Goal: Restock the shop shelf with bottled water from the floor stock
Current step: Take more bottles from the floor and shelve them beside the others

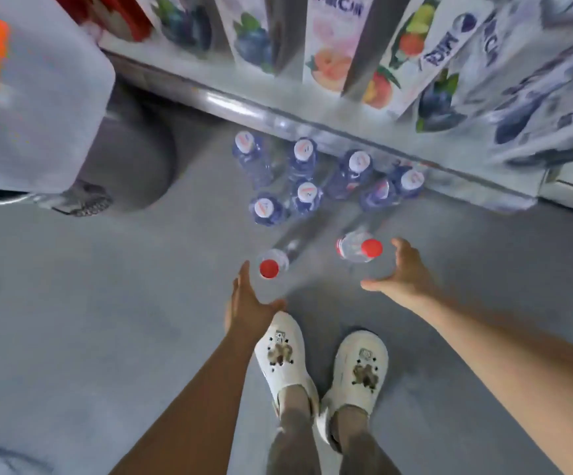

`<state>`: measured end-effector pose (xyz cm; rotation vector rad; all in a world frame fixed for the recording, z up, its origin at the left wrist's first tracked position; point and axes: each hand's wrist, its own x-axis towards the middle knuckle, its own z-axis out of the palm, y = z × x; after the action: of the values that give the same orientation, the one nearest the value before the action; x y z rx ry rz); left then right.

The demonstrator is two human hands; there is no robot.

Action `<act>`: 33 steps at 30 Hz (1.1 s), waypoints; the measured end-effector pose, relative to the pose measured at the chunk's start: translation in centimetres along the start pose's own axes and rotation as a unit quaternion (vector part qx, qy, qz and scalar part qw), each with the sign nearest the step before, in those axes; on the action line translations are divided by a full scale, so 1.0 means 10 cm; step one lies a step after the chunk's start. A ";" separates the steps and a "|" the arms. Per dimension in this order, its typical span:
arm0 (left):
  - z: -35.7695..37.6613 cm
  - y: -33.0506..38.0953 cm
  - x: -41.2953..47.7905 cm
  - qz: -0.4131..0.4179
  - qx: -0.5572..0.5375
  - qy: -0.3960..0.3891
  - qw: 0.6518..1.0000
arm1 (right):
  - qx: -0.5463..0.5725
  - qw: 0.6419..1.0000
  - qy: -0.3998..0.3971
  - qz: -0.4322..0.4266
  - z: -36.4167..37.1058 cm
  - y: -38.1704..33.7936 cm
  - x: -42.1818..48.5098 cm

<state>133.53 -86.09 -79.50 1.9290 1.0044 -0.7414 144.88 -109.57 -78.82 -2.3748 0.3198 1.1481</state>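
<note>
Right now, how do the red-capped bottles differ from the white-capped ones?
Red-capped bottles have clear bodies; white-capped bottles look blue. Red-capped bottles stand between the left hand and right hand; white-capped bottles cluster by the shelf base. All stand on the floor.

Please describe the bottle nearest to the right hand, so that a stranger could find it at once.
Below the shelf of juice cartons, a group of white-capped bottles stands on the floor. In front of that group are two clear bottles with red caps. The wanted bottle is the right one of this pair, next to the open right hand.
</note>
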 end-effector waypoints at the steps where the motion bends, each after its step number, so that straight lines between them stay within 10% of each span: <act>1: 0.09 -0.06 0.13 0.004 -0.013 0.009 1.000 | 0.015 1.000 -0.001 -0.008 0.11 0.06 0.12; 10: 0.43 -0.14 0.62 0.054 -0.120 0.100 0.986 | 0.088 0.976 0.145 -0.134 0.52 0.18 0.61; 33: -1.82 2.21 -2.15 0.096 -0.252 -0.029 0.962 | 0.151 0.961 -0.117 -0.201 -2.36 -1.74 -2.36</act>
<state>143.72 -86.00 -45.17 1.5203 0.8548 -0.3806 153.15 -106.73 -42.16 -1.9007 -0.0668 1.0789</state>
